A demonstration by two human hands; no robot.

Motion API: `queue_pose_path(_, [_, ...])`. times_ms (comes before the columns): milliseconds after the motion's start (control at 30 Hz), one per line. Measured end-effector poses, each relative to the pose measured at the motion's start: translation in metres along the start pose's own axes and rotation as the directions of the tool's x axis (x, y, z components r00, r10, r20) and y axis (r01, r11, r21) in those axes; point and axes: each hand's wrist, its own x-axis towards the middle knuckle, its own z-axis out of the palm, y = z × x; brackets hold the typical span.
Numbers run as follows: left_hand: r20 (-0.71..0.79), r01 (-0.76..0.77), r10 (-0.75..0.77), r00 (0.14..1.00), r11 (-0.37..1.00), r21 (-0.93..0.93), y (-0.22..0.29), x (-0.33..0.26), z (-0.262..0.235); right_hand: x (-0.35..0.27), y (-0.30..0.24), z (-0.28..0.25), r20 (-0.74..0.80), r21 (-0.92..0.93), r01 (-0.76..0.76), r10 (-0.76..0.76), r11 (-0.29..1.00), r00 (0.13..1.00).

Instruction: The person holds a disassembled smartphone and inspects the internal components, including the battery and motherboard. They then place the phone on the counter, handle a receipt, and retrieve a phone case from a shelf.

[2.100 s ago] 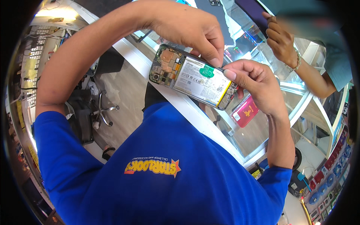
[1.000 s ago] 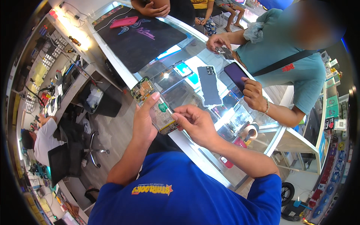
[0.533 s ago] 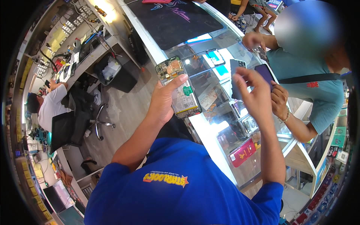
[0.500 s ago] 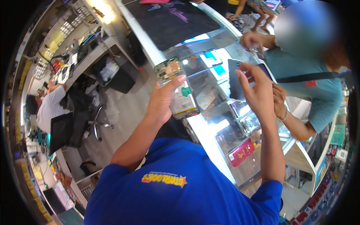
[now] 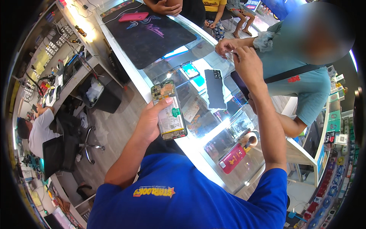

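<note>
My left hand (image 5: 148,120) holds an opened phone (image 5: 172,119), its thumb resting on the phone's inner side. The battery, a green sticker and the circuit boards lie bare. My right hand (image 5: 249,68) is stretched across the counter, fingertips drawn together at the fingers of a co-present person's hand (image 5: 225,46). Whatever is between those fingertips is too small to make out. Below, a dark phone back cover (image 5: 216,91) with camera holes lies on the glass. Beside it is a thin phone frame (image 5: 190,70). A dark phone (image 5: 240,84) is near the person's other hand.
The glass counter (image 5: 202,131) holds a red phone case (image 5: 232,158) and a tape roll (image 5: 250,139). A black mat (image 5: 148,38) bearing a pink phone (image 5: 133,16) covers its far end. At left are a bin (image 5: 100,93), an office chair (image 5: 63,152) and a seated person (image 5: 40,128).
My right hand has moved from over the dark back cover to the other person's fingers, its fingers closing together. The cover now lies in plain sight. My left hand still holds the phone.
</note>
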Motion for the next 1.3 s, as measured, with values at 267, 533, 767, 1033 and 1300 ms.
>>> queue_pose_path(267, [0.173, 0.06, -0.055, 0.983, 0.998, -0.025, 0.008, -0.008, 0.02, -0.02, -0.085, -0.062, -0.103, 0.412, 0.042, 0.001, 0.91, 0.995])
queue_pose_path(533, [0.229, 0.05, -0.013, 0.973, 0.986, -0.159, -0.005, -0.001, 0.03, -0.065, -0.154, -0.049, -0.121, 0.352, 0.348, -0.326, 0.869, 0.938])
queue_pose_path(767, [0.161, -0.018, 0.036, 0.986, 0.994, -0.112, -0.006, -0.011, 0.036, -0.084, -0.163, -0.044, -0.066, 0.455, 0.274, -0.275, 0.847, 0.959])
queue_pose_path(1033, [0.176, 0.064, -0.052, 0.983, 0.996, -0.063, -0.008, -0.017, 0.031, -0.077, -0.141, -0.054, 0.214, 0.758, -0.162, -0.007, 0.632, 0.977])
queue_pose_path(1300, [0.254, 0.04, -0.014, 0.967, 0.995, -0.095, -0.014, -0.016, 0.033, -0.079, -0.14, -0.061, 0.322, 0.577, -0.109, -0.103, 0.81, 0.941])
